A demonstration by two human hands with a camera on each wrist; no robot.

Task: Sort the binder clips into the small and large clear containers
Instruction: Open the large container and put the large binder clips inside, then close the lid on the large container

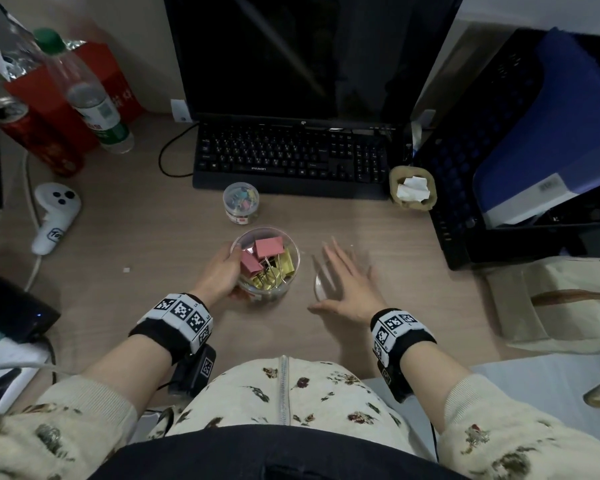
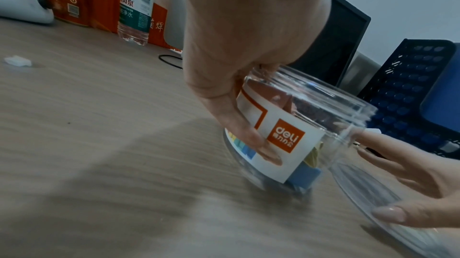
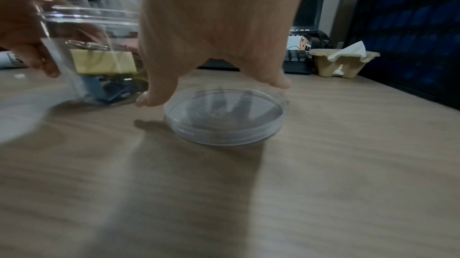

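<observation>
A large clear container [image 1: 284, 252] sits mid-desk, holding pink and gold binder clips [image 1: 269, 247]. My left hand [image 1: 220, 271] grips its left wall, and in the left wrist view the thumb [image 2: 245, 130] presses on the white label of the large container [image 2: 296, 138]. A clear round lid [image 1: 318, 287] lies flat on the desk just right of it. My right hand [image 1: 349, 277] is spread over that lid [image 3: 225, 118] with straight fingers, holding nothing. A small clear container [image 1: 240, 202] with small coloured clips stands behind, near the keyboard.
A black keyboard [image 1: 291, 157] and monitor stand at the back. A white controller [image 1: 54, 216], red can [image 1: 35, 140] and water bottle [image 1: 90, 102] are on the left. A cardboard cup with tissue [image 1: 413, 188], black file rack [image 1: 499, 150] and cloth bag [image 1: 561, 299] are on the right.
</observation>
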